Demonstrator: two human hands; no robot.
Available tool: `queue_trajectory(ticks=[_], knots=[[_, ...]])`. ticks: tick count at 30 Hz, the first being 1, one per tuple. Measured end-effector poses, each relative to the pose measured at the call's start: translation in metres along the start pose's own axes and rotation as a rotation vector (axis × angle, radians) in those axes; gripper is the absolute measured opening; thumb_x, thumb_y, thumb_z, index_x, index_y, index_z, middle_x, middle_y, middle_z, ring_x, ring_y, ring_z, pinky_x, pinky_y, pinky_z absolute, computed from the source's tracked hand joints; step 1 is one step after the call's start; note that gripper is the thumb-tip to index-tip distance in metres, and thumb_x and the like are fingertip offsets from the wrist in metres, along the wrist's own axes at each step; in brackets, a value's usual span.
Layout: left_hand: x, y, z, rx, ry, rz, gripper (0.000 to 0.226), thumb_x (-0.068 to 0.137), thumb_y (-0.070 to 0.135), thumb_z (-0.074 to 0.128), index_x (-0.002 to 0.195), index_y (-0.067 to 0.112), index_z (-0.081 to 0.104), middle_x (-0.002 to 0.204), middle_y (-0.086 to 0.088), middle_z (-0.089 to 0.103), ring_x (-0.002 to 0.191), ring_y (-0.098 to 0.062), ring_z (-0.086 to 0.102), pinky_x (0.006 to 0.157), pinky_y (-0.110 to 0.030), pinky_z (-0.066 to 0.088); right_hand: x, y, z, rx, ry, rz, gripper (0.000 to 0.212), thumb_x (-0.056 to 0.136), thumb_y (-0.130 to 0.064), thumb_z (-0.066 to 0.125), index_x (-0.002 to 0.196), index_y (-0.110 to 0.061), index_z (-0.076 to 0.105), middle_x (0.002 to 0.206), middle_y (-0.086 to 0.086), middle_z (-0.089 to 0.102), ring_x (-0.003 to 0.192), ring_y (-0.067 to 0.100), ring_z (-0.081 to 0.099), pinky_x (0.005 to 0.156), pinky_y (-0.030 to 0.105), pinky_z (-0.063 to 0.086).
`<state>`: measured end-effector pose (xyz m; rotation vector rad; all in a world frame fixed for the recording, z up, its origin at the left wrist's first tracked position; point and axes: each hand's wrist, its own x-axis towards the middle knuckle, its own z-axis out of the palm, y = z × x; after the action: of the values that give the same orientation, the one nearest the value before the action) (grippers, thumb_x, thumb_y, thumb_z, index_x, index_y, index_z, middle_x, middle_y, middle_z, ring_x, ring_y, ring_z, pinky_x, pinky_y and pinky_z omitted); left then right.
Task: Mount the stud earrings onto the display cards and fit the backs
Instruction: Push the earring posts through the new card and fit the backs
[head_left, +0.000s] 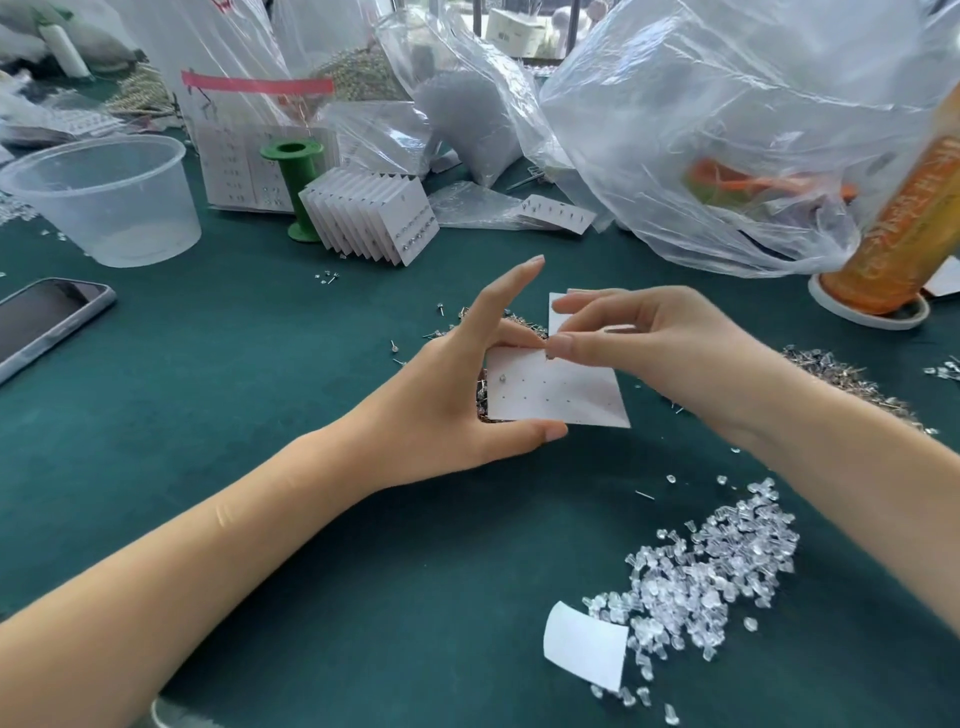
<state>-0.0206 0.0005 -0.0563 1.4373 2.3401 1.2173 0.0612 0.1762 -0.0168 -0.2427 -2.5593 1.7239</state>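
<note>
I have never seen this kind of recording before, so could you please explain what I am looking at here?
There is no machine: a person works with bare hands, filmed by one wide-angle camera worn on the head, looking forward and down. The left hand holds a white card by its edges above the green table; one stud already sits in the card. The right hand pinches something tiny at the card's top edge, probably another stud, though it is too small to tell. Clear backs lie heaped at the lower right, loose studs beyond the right wrist. Further back stand finished cards, a plastic tub, a phone and plastic bags.
</note>
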Motion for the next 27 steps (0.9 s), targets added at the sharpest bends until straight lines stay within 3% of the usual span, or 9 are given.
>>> queue_trajectory(ticks=[3,8,14,21,27], knots=[[-0.001,0.002,0.001,-0.019,-0.011,0.027,0.104,0.074,0.037,0.078,0.149,0.035,0.006,0.117,0.019,0.06,0.12,0.002,0.048,0.102,-0.014,0.032,0.003,0.006,0.003,0.018,-0.014,0.02,0.004,0.073,-0.03,0.078,0.075,-0.027,0.078,0.117,-0.02,0.06,0.123,-0.01,0.043,0.103,0.021,0.032],[-0.001,0.003,0.002,-0.046,-0.017,0.04,0.103,0.074,0.033,0.078,0.149,0.032,0.007,0.115,0.016,0.061,0.119,0.001,0.05,0.101,-0.01,0.031,0.002,0.008,0.006,0.076,-0.052,0.048,0.003,0.074,-0.028,0.078,0.076,-0.026,0.078,0.117,-0.018,0.061,0.1,-0.024,0.051,0.083,0.008,0.036],[-0.001,0.003,0.002,-0.06,-0.022,0.044,0.103,0.074,0.033,0.078,0.149,0.031,0.008,0.116,0.013,0.062,0.117,0.002,0.051,0.098,-0.007,0.031,0.002,0.01,0.006,0.062,-0.064,0.041,0.004,0.074,-0.025,0.078,0.077,-0.022,0.078,0.095,-0.024,0.071,0.104,-0.017,0.055,0.093,0.013,0.035],[-0.002,0.004,0.001,-0.052,-0.013,0.05,0.103,0.074,0.033,0.078,0.149,0.031,0.009,0.113,0.014,0.063,0.114,0.004,0.052,0.094,-0.003,0.031,0.001,0.008,0.009,0.04,-0.059,0.048,0.009,0.072,-0.028,0.077,0.078,-0.021,0.078,0.109,-0.015,0.07,0.106,-0.006,0.06,0.108,0.029,0.037],[-0.002,0.005,0.002,-0.055,-0.009,0.046,0.102,0.074,0.032,0.078,0.149,0.033,0.009,0.114,0.015,0.062,0.116,0.006,0.05,0.095,-0.002,0.029,0.0,0.009,0.012,-0.031,0.019,-0.008,0.01,0.076,-0.023,0.077,0.082,-0.018,0.071,0.102,-0.005,0.071,0.1,0.003,0.064,0.103,0.033,0.044]])
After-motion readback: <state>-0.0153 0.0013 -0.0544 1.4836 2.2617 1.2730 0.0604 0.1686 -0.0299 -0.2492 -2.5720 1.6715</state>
